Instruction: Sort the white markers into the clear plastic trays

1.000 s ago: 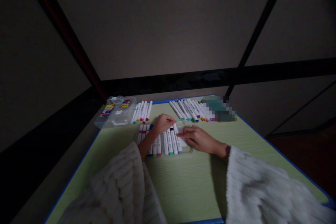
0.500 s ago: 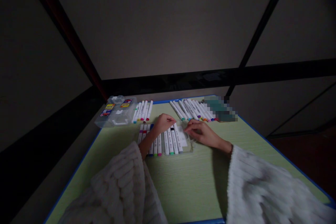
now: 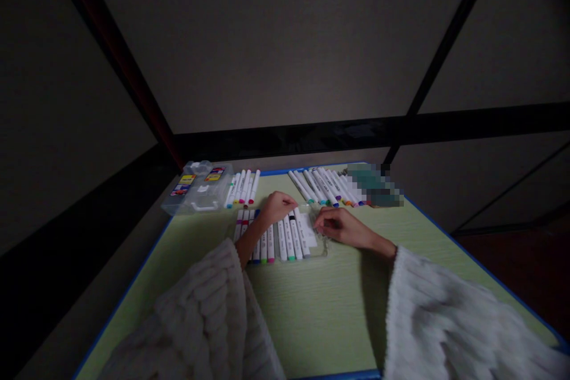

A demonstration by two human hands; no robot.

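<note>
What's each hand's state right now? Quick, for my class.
Left hand: fingers together at a white marker's top end; grip cannot be told.
Right hand: curled by the clear tray's right edge; no marker visible in it.

A pale green tabletop point(image 3: 320, 320) with blue edging point(image 3: 347, 374) stands against a grey-brown wall point(image 3: 285, 41). At its far left corner lies a clear plastic case point(image 3: 211, 192) with a handle and colourful stickers point(image 3: 215, 174). Towards the far right is a green, flat-looking object point(image 3: 376, 184), blurred into blocks. A glossy black band point(image 3: 285, 138) crosses the wall; dark reddish floor point(image 3: 525, 273) shows at right.
</note>
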